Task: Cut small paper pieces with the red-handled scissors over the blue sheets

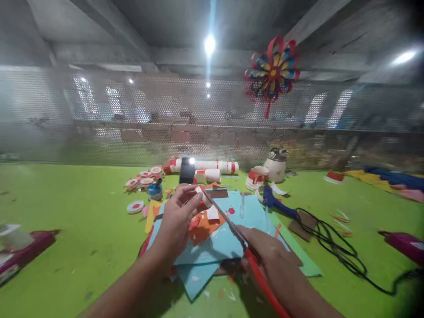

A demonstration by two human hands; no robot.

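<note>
My left hand (177,214) is closed in a pinch on a small white piece with red edging (206,199), perhaps paper; its exact kind is unclear. My right hand (270,249) grips a pair of scissors (228,219) by its red handles. The long blades point up and left, with their tips against or right beside the small piece; whether they cut into it I cannot tell. Beneath both hands lie light blue sheets (218,245) and an orange sheet (205,227) with small red and white scraps on top.
A blue glue gun (278,204) with a black cord lies right of the sheets. Behind stand a phone-like dark block (187,171), white-and-red rolls (208,176), a red-and-white cup (257,176) and a jug (276,167). Left are round white-and-red pieces (135,206) and a blue jar (154,191).
</note>
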